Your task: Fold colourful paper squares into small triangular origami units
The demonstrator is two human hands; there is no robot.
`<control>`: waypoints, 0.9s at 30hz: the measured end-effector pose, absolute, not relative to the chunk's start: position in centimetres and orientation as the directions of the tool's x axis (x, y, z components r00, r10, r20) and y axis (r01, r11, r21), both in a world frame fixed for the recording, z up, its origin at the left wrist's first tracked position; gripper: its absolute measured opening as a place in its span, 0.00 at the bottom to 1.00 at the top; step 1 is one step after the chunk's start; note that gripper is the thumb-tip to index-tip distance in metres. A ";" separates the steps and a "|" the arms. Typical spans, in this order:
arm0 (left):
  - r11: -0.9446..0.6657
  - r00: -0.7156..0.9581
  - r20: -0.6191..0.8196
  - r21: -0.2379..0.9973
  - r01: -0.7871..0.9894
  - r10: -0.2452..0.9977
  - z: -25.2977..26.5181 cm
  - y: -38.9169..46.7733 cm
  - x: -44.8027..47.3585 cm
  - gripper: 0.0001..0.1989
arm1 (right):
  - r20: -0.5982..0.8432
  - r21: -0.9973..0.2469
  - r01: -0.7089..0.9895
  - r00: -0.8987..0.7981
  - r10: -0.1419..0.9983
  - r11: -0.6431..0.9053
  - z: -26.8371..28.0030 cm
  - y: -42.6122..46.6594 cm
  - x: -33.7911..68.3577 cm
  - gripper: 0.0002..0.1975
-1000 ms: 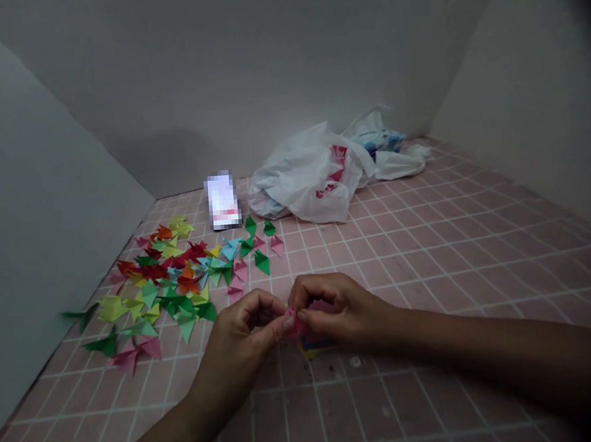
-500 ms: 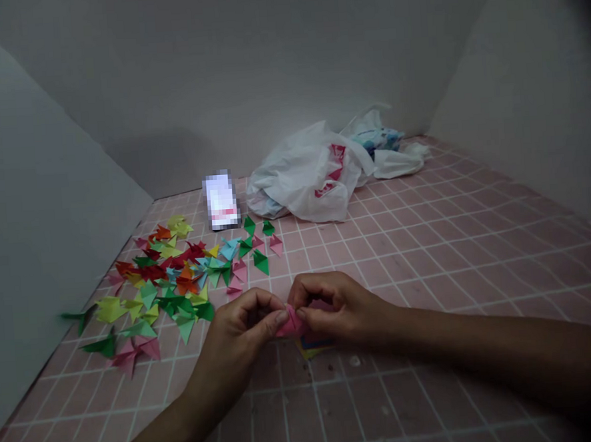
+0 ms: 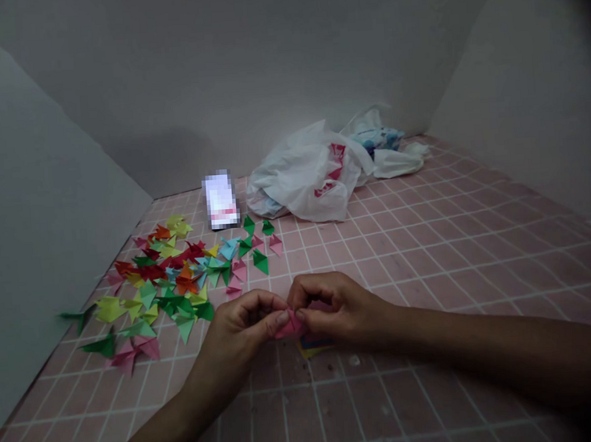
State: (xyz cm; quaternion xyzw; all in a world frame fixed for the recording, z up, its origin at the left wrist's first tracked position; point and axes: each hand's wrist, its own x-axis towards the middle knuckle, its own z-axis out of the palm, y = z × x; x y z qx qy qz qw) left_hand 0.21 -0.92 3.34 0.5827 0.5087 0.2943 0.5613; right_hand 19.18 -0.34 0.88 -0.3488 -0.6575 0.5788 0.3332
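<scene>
A small folded pink paper (image 3: 289, 325) is pinched between both sets of fingertips, above the pink checked surface. My left hand (image 3: 246, 324) grips its left side between thumb and forefinger. On the other side, my right hand (image 3: 333, 309) is closed on the paper, with thumb and bent fingers together. The fingers cover much of the paper. Beneath the right hand, the corner of some yellow and blue paper (image 3: 313, 346) shows on the surface.
Many folded paper birds (image 3: 180, 305) in several colours lie scattered to the left. A lit phone (image 3: 221, 200), its screen blurred, stands against the back wall. A crumpled white plastic bag (image 3: 303, 177) and a blue-and-white packet (image 3: 378, 139) lie at the back.
My left hand has shifted very slightly, and the pink paper sits at a slightly different angle between the fingers. Everything else stays in place.
</scene>
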 end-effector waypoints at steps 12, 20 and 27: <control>0.027 0.300 -0.178 0.895 0.446 0.937 3.4 -1.2 0.4 0.07 | -0.019 -0.997 0.078 -0.518 0.855 0.025 1.3 -0.3 19.0 0.05; 0.045 0.300 -0.183 0.910 0.413 0.936 3.0 -1.2 0.2 0.07 | -0.097 -0.995 0.038 -0.540 0.836 -0.091 0.6 0.0 19.0 0.06; 0.145 0.316 -0.233 0.949 0.278 0.920 3.3 -0.7 -0.1 0.06 | -0.134 -0.990 0.030 -0.493 0.860 -0.137 0.9 0.0 19.0 0.04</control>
